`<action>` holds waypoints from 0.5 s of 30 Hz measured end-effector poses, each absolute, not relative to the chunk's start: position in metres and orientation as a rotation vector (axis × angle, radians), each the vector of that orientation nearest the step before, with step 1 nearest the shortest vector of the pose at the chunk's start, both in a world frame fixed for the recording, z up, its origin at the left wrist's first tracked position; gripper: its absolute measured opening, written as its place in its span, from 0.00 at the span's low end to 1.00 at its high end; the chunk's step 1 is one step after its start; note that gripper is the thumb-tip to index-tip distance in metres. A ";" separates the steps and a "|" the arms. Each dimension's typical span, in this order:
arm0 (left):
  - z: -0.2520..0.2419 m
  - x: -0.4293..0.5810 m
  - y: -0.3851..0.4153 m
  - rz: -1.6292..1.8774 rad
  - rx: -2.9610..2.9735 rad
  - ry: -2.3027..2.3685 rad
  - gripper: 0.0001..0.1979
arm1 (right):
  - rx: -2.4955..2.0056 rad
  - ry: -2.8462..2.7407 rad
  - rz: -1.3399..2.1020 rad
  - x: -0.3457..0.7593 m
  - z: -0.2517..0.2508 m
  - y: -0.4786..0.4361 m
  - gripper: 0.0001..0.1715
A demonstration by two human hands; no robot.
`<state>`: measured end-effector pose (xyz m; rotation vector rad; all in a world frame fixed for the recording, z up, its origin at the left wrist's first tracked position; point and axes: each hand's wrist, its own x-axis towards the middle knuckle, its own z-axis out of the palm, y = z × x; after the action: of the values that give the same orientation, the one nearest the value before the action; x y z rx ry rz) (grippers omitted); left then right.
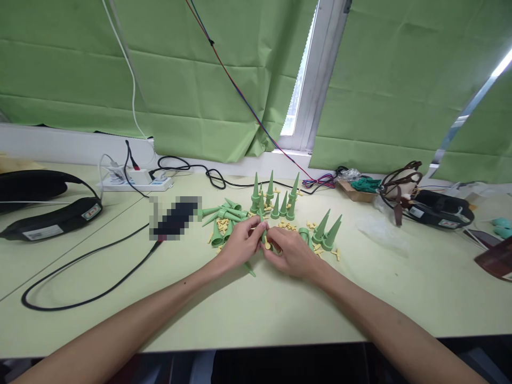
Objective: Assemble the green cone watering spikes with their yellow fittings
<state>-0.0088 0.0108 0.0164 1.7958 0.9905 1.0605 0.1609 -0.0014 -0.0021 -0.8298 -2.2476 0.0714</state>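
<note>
My left hand [243,241] is closed, thumb and fingers pinching a green plastic plant-watering spike [262,212] whose tip points up and away. Against it, my right hand [294,253] is closed around a small yellow valve [267,245], which shows between the two hands. Fingers cover most of both parts. Behind the hands, several green spikes [276,207] stand upright on their wide ends. More spikes lie in a loose pile [224,213] to the left, among small yellow valves [222,226]. On the right, a pair of spikes [331,233] stands near a loose yellow valve [336,254].
A pixelated dark device [176,217] with a black cable [68,306] lies left on the table [240,314]. Beyond it is a white power strip [138,183]. Black headsets [440,210] with straps, a cardboard box [355,191] and clear plastic bag [382,232] occupy the right.
</note>
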 end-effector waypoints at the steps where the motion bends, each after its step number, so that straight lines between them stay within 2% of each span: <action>1: 0.016 -0.009 0.011 1.059 1.796 0.993 0.19 | -0.830 -2.249 0.068 0.161 -0.002 -0.001 0.07; 15: 0.019 -0.010 0.010 1.153 2.032 1.135 0.17 | -0.900 -2.192 0.081 0.160 0.006 -0.003 0.11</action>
<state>-0.0097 0.0098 0.0187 2.0321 1.1352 1.1526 0.1600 -0.0027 0.0062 -0.9000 -2.1921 0.0811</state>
